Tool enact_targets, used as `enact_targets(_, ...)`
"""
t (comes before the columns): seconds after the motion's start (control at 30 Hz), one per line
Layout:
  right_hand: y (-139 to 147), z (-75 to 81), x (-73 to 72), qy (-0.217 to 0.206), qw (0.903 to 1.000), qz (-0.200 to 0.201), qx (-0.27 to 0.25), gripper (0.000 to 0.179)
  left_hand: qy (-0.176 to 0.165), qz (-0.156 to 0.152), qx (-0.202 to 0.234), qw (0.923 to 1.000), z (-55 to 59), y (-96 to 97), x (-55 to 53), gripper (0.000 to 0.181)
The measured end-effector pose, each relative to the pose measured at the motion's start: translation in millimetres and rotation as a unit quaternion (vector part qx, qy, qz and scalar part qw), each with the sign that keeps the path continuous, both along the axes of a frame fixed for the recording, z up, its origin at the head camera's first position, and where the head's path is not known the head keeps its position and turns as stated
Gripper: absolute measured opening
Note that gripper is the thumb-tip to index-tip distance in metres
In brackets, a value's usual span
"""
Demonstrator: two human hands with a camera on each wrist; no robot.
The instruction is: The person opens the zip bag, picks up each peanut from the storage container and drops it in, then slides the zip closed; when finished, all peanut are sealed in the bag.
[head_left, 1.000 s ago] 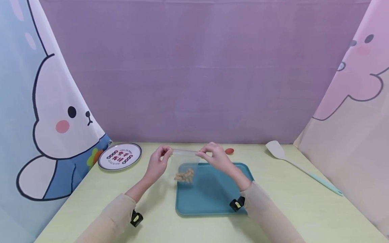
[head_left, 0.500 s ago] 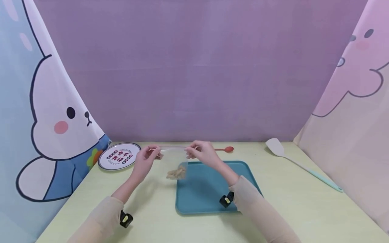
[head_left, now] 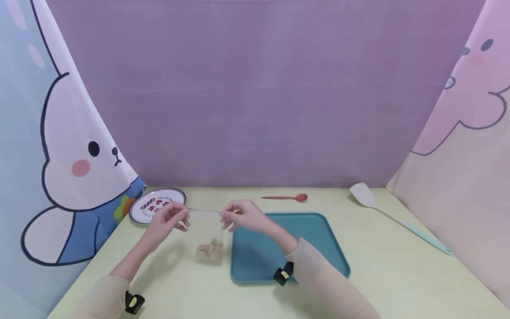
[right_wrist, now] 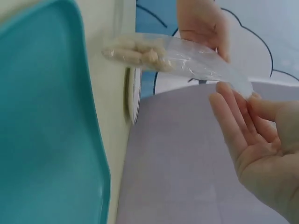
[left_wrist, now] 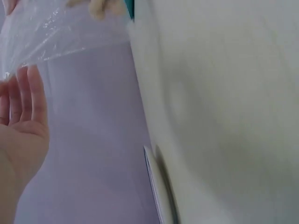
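Note:
A clear plastic bag [head_left: 205, 228] hangs between both hands, its top edge stretched taut. Several tan, finger-like pieces [head_left: 210, 250] lie bunched at its bottom; they look like peanuts in the shell, though I cannot be sure. My left hand [head_left: 168, 221] pinches the bag's top left corner between thumb and forefinger, in front of the plate. The top right corner is pinched by my right hand [right_wrist: 261, 135], whose other fingers are loosely bent. In the left wrist view the bag [left_wrist: 60, 30] shows at the upper left, beside the left hand [left_wrist: 23, 107].
A teal tray [head_left: 287, 248] lies just right of the bag, partly under the right forearm. The white plate [head_left: 139, 212] with red lettering sits at the back left. A red spoon [head_left: 300, 197] lies behind the tray, and a spatula [head_left: 392, 219] with a mint handle lies at right.
Both hands have moved left and slightly toward me, carrying the bag with them. The bag has gone from over the tray's left edge to beside it, uncovering the red spoon.

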State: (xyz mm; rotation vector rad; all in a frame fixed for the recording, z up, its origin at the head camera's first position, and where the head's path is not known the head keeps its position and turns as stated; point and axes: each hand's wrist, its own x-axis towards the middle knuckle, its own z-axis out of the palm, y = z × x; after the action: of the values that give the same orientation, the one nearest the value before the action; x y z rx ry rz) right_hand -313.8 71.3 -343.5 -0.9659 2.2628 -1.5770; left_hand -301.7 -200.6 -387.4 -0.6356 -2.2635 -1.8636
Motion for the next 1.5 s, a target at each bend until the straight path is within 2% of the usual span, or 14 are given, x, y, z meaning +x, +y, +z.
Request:
enact_targets(0.1, -4, -6.7, -5.5, 0.013, 0.9995, -0.023, 0.018, 0.022, -0.023, -0.007, -0.012, 0.9997, -3.1, -5.0, -1.5, 0.031)
enact_targets(0.2, -7, -12.8, -12.9, 0.033, 0.9973, -0.057, 0.033, 0.02, -0.044, 0.002, -0.026, 0.9987, -7.9, -5.1, -7.1, 0.031)
enact_targets(0.37, -10, -24.2, -23.8, 0.036, 0.9941, -0.087, 0.054, 0.018, -0.043, 0.049, -0.065, 0.9958, -15.5, -0.8, -18.4, 0.035)
enact_targets(0.53, -16, -32.1, -31.1, 0.027, 0.9928, -0.11, 0.04, 0.02, -0.059, 0.093, -0.083, 0.9904, -23.0, 3.0, -28.7, 0.032)
enact_targets(0.63, -19, -37.6, -36.0, 0.012, 0.9917, -0.125, 0.025, 0.02, -0.077, 0.109, -0.083, 0.9875, -27.9, 5.2, -33.8, 0.031)
enact_targets(0.8, -17, -47.4, -44.4, 0.012, 0.9875, -0.15, 0.045, 0.014, -0.101, 0.127, -0.099, 0.9817, -32.2, 10.1, -37.1, 0.03)
enact_targets(0.97, -11, -49.1, -46.0, 0.011, 0.9868, -0.14, 0.081, 0.021, -0.088, 0.161, -0.142, 0.9728, -32.0, 12.1, -34.9, 0.031)
enact_targets(1.1, -4, -47.2, -43.2, 0.034, 0.9878, -0.119, 0.095, 0.023, -0.079, 0.177, -0.155, 0.9688, -32.0, 8.8, -34.1, 0.034)
enact_targets(1.2, 2, -45.3, -43.0, 0.048, 0.988, -0.116, 0.09, 0.024, -0.082, 0.176, -0.15, 0.9695, -31.3, 6.4, -34.1, 0.034)
enact_targets(1.33, 11, -43.0, -46.7, 0.046, 0.986, -0.136, 0.084, 0.023, -0.08, 0.166, -0.144, 0.9722, -28.8, 5.8, -33.7, 0.034)
enact_targets(1.5, 27, -37.3, -52.4, 0.071, 0.9812, -0.17, 0.058, 0.02, -0.054, 0.159, -0.117, 0.9788, -20.1, 5.4, -34.9, 0.036)
